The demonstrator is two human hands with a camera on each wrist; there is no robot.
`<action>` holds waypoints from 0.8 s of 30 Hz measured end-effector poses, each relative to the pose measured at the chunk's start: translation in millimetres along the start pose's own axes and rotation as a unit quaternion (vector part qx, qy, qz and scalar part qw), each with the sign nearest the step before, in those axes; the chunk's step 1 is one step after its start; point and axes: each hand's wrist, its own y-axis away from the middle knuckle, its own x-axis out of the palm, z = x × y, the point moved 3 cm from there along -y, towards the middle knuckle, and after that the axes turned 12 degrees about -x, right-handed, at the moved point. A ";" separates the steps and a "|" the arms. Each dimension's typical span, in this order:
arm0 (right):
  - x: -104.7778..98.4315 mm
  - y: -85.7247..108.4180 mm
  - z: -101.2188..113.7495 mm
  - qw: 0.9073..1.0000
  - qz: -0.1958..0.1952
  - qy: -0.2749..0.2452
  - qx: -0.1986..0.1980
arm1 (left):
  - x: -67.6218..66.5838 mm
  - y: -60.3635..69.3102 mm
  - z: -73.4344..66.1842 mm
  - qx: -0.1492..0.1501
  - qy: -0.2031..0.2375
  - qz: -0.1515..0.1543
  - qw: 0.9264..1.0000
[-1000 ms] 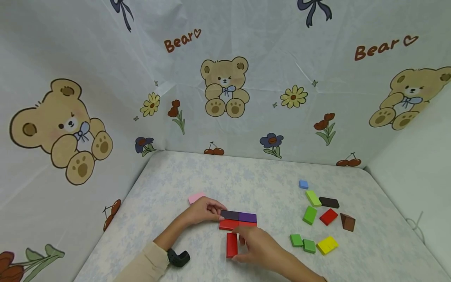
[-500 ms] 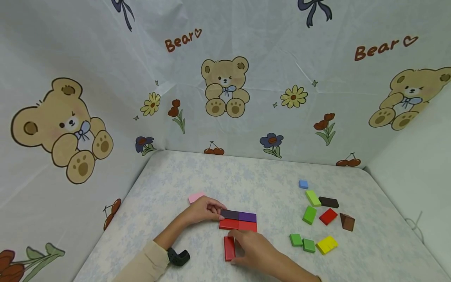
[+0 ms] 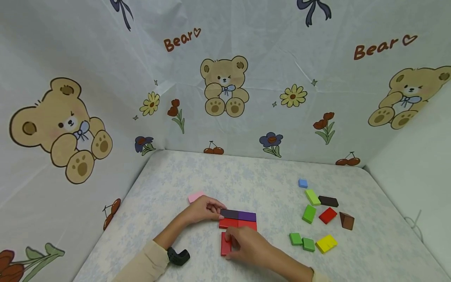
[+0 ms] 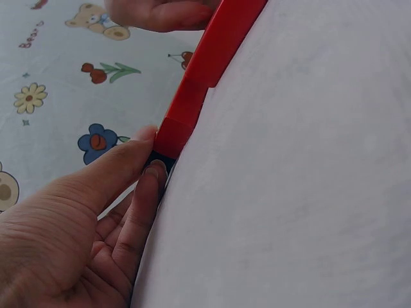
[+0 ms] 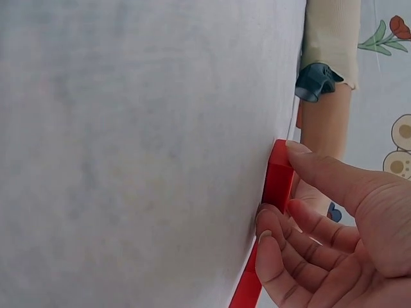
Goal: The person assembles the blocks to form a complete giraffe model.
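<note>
Right grip (image 3: pixel 246 246) is pinching a red rectangular block (image 3: pixel 224 246); left grip (image 3: pixel 203 209) is holding the dark block's (image 3: pixel 229 214) left end.
Right grip is spanning the red block's length, thumb at near end, fingers at far end; left grip is pinching narrowly. Purple block (image 3: pixel 248 216) is sitting right of the left grip; a red row (image 3: pixel 229 223) is lying just beyond the right grip. Risk: right fingertips, crowding the gap, could be bumping that row askew; uneven left pressure could be twisting the dark block.
</note>
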 end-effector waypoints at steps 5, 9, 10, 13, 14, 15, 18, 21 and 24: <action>0.3 -6.8 -2.0 1.000 0.006 -0.015 0.009 | 0.3 -0.4 1.4 0.001 0.002 0.002 1.000; 0.2 -10.8 -3.0 0.999 0.010 -0.024 0.020 | -0.2 -0.7 1.6 0.002 -0.002 0.002 1.000; 0.3 -11.3 -3.3 0.999 0.010 -0.025 0.022 | -0.2 -0.7 1.4 0.002 -0.003 0.002 1.000; 0.0 -12.3 -3.5 0.999 0.008 -0.027 0.023 | -0.2 -0.8 1.1 0.001 -0.006 0.001 1.000; 0.0 -12.6 -3.5 0.999 0.007 -0.028 0.022 | -0.1 -0.7 0.8 0.001 -0.007 0.001 1.000; 0.0 -12.9 -3.4 0.999 0.005 -0.027 0.021 | 0.0 -0.6 0.6 0.001 -0.008 0.002 1.000; -0.1 -13.4 -2.8 0.999 0.003 -0.026 0.021 | 0.3 -0.3 -0.1 0.004 -0.010 0.001 1.000; -0.1 -13.9 -2.3 0.999 0.001 -0.023 0.022 | 0.3 0.2 -0.7 0.008 -0.009 0.000 1.000; 0.1 -14.8 -2.0 0.999 -0.002 -0.023 0.022 | 0.3 0.6 -0.5 0.008 -0.008 -0.001 1.000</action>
